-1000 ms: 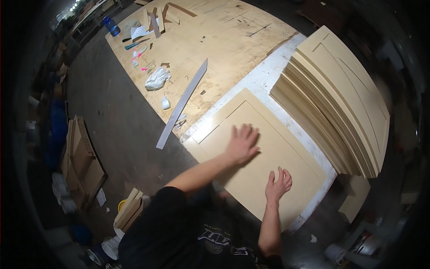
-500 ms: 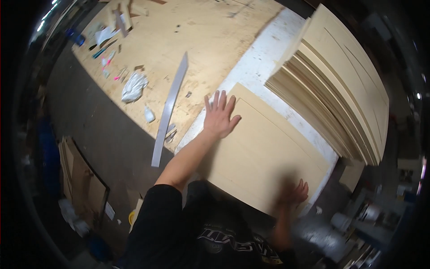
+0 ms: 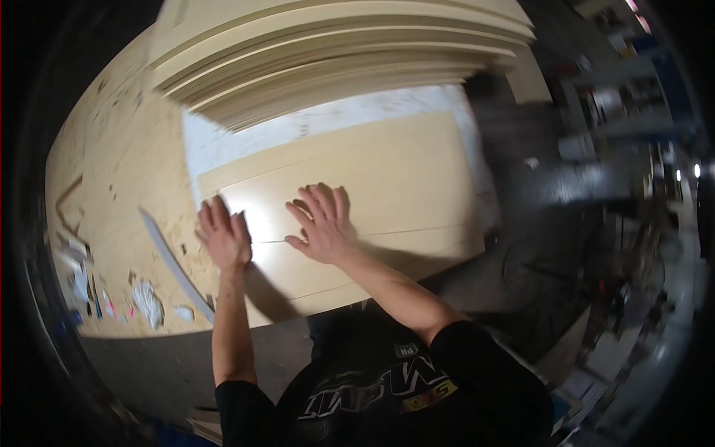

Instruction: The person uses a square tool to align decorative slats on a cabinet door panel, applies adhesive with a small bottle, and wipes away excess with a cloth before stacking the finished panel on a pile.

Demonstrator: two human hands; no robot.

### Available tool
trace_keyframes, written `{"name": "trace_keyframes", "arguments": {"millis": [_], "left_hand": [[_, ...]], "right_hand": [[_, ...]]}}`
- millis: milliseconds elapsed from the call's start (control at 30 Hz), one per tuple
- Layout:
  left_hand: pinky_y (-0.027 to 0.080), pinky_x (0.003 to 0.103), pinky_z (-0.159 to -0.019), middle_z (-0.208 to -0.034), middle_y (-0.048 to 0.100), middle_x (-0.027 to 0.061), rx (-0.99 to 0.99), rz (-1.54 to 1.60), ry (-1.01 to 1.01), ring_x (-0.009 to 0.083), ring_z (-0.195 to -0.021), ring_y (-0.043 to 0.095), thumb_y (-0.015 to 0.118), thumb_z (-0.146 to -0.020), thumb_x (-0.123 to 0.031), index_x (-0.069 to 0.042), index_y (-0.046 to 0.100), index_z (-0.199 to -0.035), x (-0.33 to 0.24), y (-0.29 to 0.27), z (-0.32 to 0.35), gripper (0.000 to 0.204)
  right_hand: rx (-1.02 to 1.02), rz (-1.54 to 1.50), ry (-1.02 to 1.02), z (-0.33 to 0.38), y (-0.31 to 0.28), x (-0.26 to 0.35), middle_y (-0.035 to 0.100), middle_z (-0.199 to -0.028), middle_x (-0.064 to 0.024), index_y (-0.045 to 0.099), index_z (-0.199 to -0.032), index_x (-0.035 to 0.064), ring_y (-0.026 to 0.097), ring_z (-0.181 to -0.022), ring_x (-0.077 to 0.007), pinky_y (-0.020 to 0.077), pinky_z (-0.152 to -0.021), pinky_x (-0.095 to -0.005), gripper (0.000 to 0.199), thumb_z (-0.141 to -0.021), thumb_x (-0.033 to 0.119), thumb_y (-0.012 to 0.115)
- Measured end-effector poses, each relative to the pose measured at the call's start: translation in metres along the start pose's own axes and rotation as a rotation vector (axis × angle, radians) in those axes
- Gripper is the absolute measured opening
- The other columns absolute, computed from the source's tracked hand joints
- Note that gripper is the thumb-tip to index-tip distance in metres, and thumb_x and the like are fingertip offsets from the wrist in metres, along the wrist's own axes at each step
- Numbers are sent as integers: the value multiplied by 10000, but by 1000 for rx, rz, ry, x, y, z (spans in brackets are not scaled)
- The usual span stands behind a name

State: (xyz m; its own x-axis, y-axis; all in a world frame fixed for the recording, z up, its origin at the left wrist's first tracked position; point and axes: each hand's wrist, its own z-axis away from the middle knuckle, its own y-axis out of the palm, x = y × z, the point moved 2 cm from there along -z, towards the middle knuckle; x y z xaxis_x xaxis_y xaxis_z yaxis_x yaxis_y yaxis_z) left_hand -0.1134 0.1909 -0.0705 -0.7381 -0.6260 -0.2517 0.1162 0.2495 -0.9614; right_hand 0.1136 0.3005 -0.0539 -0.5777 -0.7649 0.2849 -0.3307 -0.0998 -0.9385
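Before me on the tabletop lies a panel, a stack of panels behind it. My left fingers are at its left end, my right fingers nearer its middle. Left of it lies a strip, then a bag.

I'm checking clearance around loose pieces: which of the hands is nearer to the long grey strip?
Left. The left hand is to the right of the strip, at the panel's left end; the right hand is farther right, over the panel.

Left head-worn fisheye, looking down, close over the pale panel
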Motion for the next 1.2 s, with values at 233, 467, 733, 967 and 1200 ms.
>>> {"name": "trace_keyframes", "arguments": {"millis": [233, 467, 733, 967, 1200], "left_hand": [[187, 655, -1253, -1713, 307, 138, 22, -36, 2, 382, -1584, 263, 405, -1098, -475, -163, 354, -1651, 3, 4, 5, 637], [125, 672, -1264, -1716, 296, 173, -8, -338, -18, 378, -1598, 239, 383, -1072, -576, -132, 325, -1662, 0, 22, 5, 741], [158, 736, -1197, -1632, 392, 220, 184, 202, 560, 445, -1539, 287, 695, -953, -524, -174, 452, -1600, -266, 41, 90, 775], [177, 735, -1215, -1687, 336, 191, 144, 261, 612, 391, -1574, 283, 528, -1007, -624, -192, 411, -1618, -310, 50, 111, 757], [79, 746, -1227, -1663, 342, 222, 53, -5, 64, 462, -1571, 213, 581, -986, -566, -141, 443, -1584, -67, 4, 31, 746]], "right_hand": [[-65, 151, 390, 105, -86, -188, 406, -1510, -194, 516, -1429, 136, 316, -1465, -450, 179, -1189, -741, 663, -886, 459, 715], [-101, 104, 565, 151, -109, -245, 371, -1613, -151, 489, -1523, 138, 285, -1526, -378, 114, -1252, -670, 702, -924, 422, 722], [-83, 98, 473, 142, -101, -234, 423, -1593, -122, 539, -1474, 134, 323, -1525, -347, 171, -1262, -628, 652, -930, 461, 693], [-142, 189, 296, 154, -112, -249, 469, -1525, -190, 554, -1424, 77, 383, -1448, -413, 227, -1201, -637, 524, -986, 365, 574], [-111, 183, 252, 154, -95, -253, 453, -1564, -170, 552, -1447, 83, 371, -1483, -387, 211, -1224, -614, 495, -1081, 405, 461]]}}
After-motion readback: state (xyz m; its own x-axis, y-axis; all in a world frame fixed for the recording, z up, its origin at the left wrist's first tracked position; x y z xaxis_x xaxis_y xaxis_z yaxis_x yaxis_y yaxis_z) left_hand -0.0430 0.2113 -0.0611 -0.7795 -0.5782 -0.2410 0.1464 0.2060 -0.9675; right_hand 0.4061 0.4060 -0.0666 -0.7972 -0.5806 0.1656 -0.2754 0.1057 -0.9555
